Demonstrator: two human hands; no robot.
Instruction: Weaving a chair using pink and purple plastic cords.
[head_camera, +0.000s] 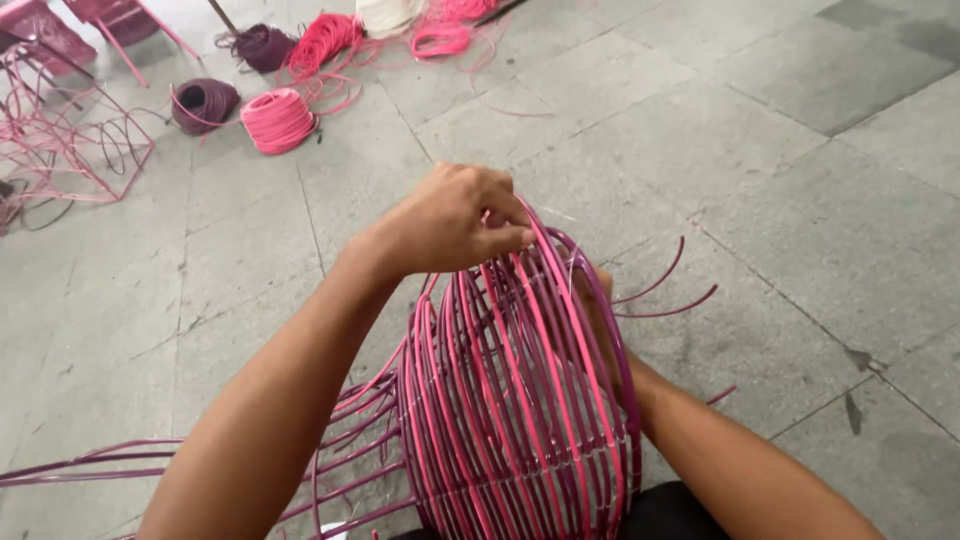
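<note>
Two hands on a half-woven basket

Both hands work at a rounded wire frame wrapped in pink and purple cord, which sits close in front of the person on the grey paved floor. The left hand is at the top of the frame, fingers curled tight and pinching a pink strand where the cords crowd together. The right hand is mostly hidden behind the far side of the frame; whether it grips or merely steadies cannot be told.

To weave well here, it seems wise to keep the pinched strand taut and lay it snug against its neighbour, so no gap opens, while the other hand braces the frame against turning. Loose purple ends stick out to the right and could snag.

Farther off lie a pink coil of cord, a dark purple coil and a bare pink wire frame.
</note>
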